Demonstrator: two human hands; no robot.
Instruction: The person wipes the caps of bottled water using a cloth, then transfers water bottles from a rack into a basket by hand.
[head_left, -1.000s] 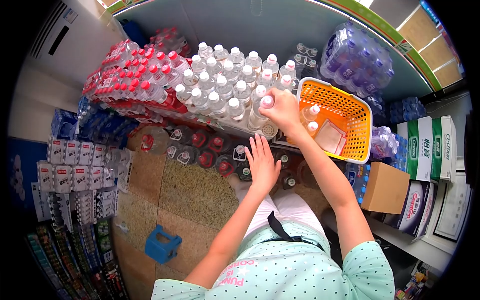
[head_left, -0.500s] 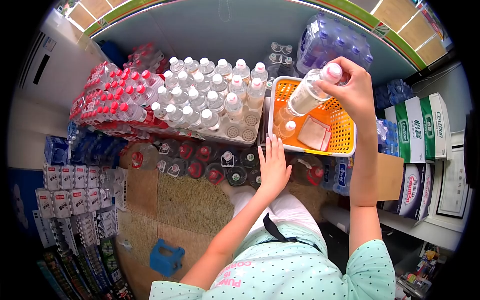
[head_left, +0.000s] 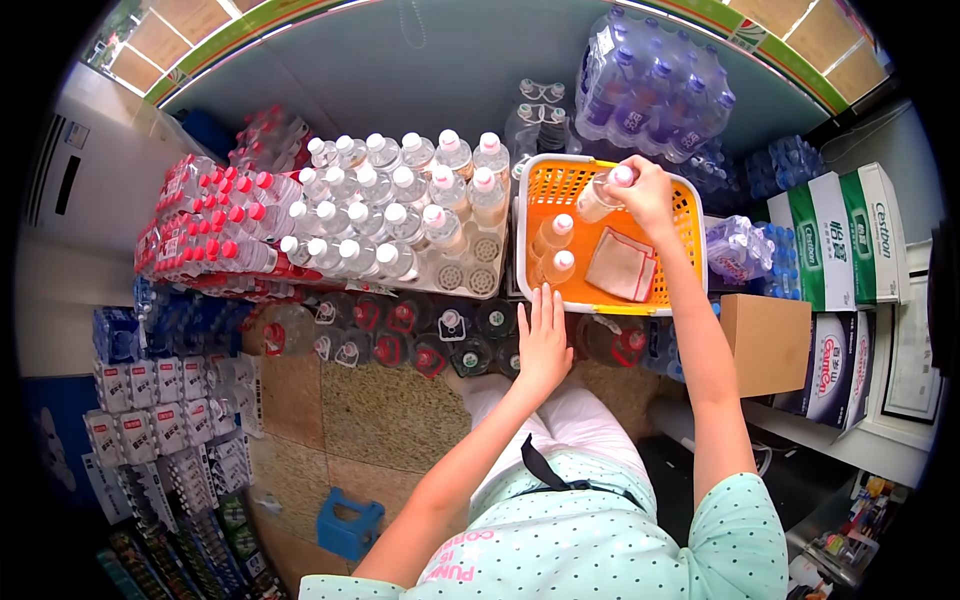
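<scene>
While the right hand [head_left: 645,195] grips a clear bottle [head_left: 597,199] at its pale pink cap, fingers drawn together, the bottle leans toward the lower left, within the walls of an orange basket [head_left: 687,232]. Whether its base meets the basket floor is hard to judge from this angle. To the lower left of this hand, two capped bottles [head_left: 554,236] stand in the same basket; directly below it lies a folded cloth [head_left: 622,265] edged in red. The left hand [head_left: 545,345], flat with fingers extended, is at the basket's near left corner; contact with the rim cannot be confirmed. Farther left of the right hand, a pale tray [head_left: 440,277] carries rows of white-capped bottles [head_left: 365,220], with round seats exposed at its near right corner. Beyond the right hand is a wrapped purple pack [head_left: 655,95]; to its lower right, a cardboard box [head_left: 768,345]. Large jugs [head_left: 430,355] line the floor left of the left hand.
</scene>
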